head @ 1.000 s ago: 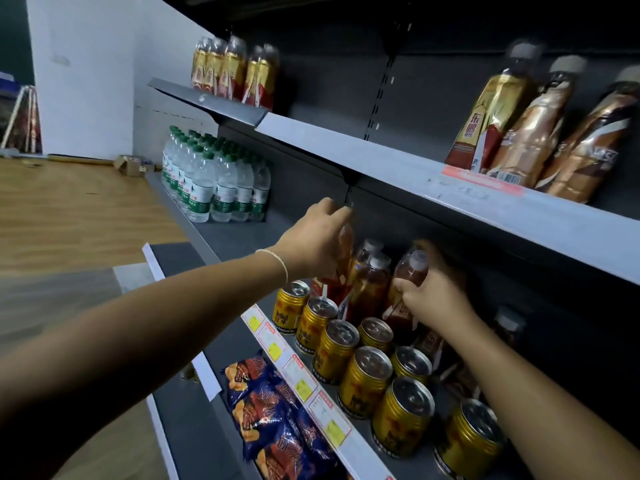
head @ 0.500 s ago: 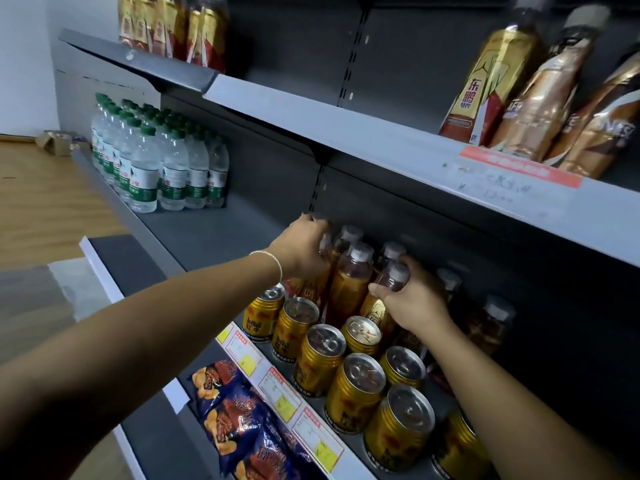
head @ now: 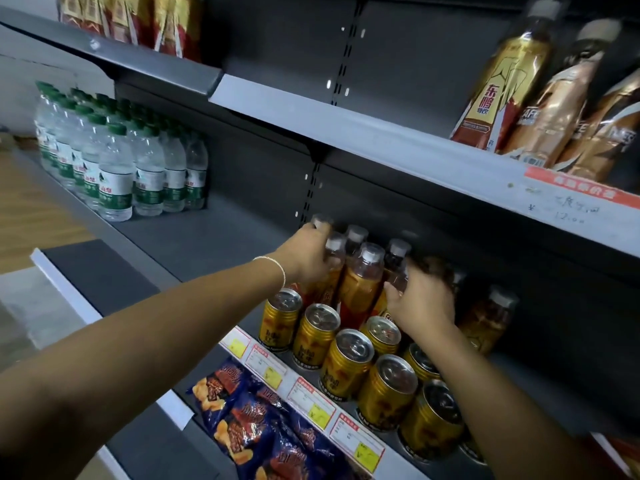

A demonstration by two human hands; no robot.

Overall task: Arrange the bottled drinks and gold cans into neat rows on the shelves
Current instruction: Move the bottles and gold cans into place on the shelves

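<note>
Several amber bottled drinks (head: pixel 362 289) with white caps stand in a cluster on the middle shelf (head: pixel 214 244), behind two rows of gold cans (head: pixel 346 362). My left hand (head: pixel 308 258) grips the leftmost bottle of the cluster near its neck. My right hand (head: pixel 424 303) wraps around a bottle on the cluster's right side and hides most of it. One more amber bottle (head: pixel 488 317) stands apart at the right, further back in shadow.
Green-capped water bottles (head: pixel 114 168) fill the shelf's left end. Gold and brown bottles (head: pixel 540 95) stand on the upper shelf at right, red-gold ones (head: pixel 138 19) at upper left. Blue snack bags (head: pixel 256 424) lie on the lower shelf. Price tags (head: pixel 311 398) line the shelf edge.
The view has moved closer and to the right. Both hands have stayed on the bottle cluster, and the bottles now stand closer together and more upright.
</note>
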